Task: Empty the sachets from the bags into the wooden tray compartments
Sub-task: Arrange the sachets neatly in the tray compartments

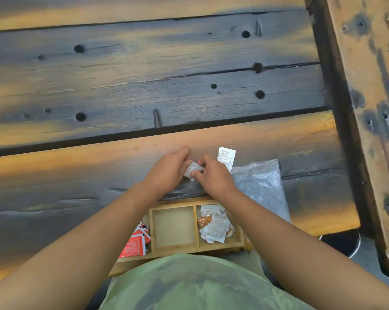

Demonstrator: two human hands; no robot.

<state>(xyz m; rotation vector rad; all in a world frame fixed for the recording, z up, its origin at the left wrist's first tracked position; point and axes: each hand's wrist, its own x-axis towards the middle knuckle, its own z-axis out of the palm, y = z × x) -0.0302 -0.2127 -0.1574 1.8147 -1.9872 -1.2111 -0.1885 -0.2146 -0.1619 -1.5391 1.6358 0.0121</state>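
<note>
Dark, scorched plank table (144,86) fills the view. Your left hand (169,166) and right hand (213,175) meet over it, past the tray's far edge — both pinch one small white sachet (194,169) betw. thumb & fingertips, left hand on its left side, right hand on its right. Clear plastic bag (260,186) lies flat just right of your right hand, w/ a loose white sachet (226,156) at its far end. Wooden tray (177,201) sits close to your body, under the wrists — red sachets (135,242) in the left compartment, white and brown sachets (215,222) piled in the right one.
</note>
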